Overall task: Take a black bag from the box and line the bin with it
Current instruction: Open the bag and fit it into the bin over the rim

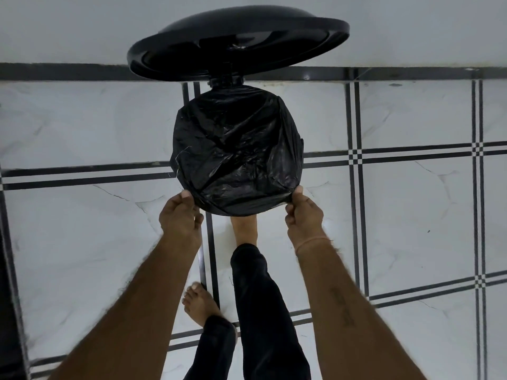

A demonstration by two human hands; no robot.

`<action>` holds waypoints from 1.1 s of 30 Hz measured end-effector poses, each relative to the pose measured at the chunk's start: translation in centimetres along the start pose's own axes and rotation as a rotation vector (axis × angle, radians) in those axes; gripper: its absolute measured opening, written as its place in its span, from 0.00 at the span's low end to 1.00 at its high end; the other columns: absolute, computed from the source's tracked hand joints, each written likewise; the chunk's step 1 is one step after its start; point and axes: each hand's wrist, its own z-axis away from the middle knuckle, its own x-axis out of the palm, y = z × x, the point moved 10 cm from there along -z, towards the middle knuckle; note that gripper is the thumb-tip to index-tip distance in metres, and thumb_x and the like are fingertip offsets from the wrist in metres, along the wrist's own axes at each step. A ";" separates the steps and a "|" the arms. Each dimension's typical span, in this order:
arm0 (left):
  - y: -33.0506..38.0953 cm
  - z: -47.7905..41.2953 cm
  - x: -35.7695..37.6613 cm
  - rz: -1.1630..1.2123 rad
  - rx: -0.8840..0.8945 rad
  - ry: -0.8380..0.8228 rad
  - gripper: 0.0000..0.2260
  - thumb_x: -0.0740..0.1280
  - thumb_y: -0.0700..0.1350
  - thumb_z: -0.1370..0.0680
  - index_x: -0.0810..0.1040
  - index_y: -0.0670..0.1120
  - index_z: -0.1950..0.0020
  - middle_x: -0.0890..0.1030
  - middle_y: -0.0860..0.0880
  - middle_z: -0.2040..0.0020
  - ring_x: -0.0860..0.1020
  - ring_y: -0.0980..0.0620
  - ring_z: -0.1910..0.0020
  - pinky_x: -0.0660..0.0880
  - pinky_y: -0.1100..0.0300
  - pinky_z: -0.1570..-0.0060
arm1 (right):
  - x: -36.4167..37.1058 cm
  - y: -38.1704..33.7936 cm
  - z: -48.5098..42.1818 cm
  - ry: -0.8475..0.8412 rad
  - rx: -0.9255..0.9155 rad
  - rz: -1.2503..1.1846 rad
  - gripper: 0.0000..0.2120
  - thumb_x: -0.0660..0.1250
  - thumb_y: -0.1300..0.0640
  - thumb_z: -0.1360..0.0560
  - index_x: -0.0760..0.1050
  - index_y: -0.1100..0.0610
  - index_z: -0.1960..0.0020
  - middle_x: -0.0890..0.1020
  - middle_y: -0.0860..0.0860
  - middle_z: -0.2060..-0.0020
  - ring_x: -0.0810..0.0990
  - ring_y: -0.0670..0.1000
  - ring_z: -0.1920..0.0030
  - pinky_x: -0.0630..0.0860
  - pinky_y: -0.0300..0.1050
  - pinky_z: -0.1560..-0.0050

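Black bag (pixel 236 149) sits over the mouth of the bin, plastic stretched across the opening and folded down around the rim; bin body itself is hidden under the bag. Lid (pixel 236 42) stands raised behind it, hinge (pixel 226 81) visible at the far edge. Left hand (pixel 179 213) pinches the bag edge at the near-left of the rim, fingers curled around the plastic. Right hand (pixel 303 212) pinches the bag edge at the near-right, same grip. One bare foot (pixel 244 229) is tucked under the near side of the bin, the other foot (pixel 200 303) planted further back on the white tiled floor (pixel 411 229).
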 end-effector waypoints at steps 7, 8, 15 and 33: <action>-1.9 -0.5 0.7 0.095 -0.121 -0.099 0.13 0.68 0.56 0.18 0.81 0.49 0.42 0.84 0.51 0.45 0.82 0.52 0.48 0.77 0.55 0.45 | 3.3 1.8 -1.5 -0.029 0.230 -0.191 0.12 0.60 0.68 0.17 0.75 0.62 0.58 0.82 0.52 0.75 0.80 0.46 0.79 0.75 0.35 0.79; -1.7 -0.6 1.0 0.102 -0.096 -0.118 0.15 0.68 0.58 0.19 0.80 0.48 0.40 0.84 0.51 0.45 0.82 0.52 0.46 0.78 0.56 0.46 | 3.5 1.7 -1.4 -0.025 0.217 -0.189 0.12 0.60 0.67 0.17 0.76 0.62 0.57 0.83 0.53 0.72 0.82 0.48 0.74 0.78 0.37 0.76; -1.2 -0.7 -0.4 0.102 -0.052 0.033 0.04 0.71 0.46 0.19 0.80 0.46 0.48 0.83 0.50 0.56 0.80 0.54 0.61 0.78 0.61 0.60 | 3.3 -0.7 0.1 -0.163 0.115 -0.173 0.15 0.71 0.45 0.21 0.81 0.56 0.43 0.86 0.52 0.49 0.85 0.53 0.47 0.82 0.51 0.42; -2.5 -1.2 1.1 0.269 -0.199 -0.090 0.14 0.67 0.54 0.18 0.80 0.46 0.40 0.83 0.48 0.45 0.82 0.50 0.47 0.80 0.55 0.52 | 3.7 -0.4 -1.5 -0.213 0.240 -0.184 0.15 0.68 0.44 0.20 0.82 0.56 0.49 0.87 0.50 0.58 0.83 0.50 0.53 0.81 0.44 0.51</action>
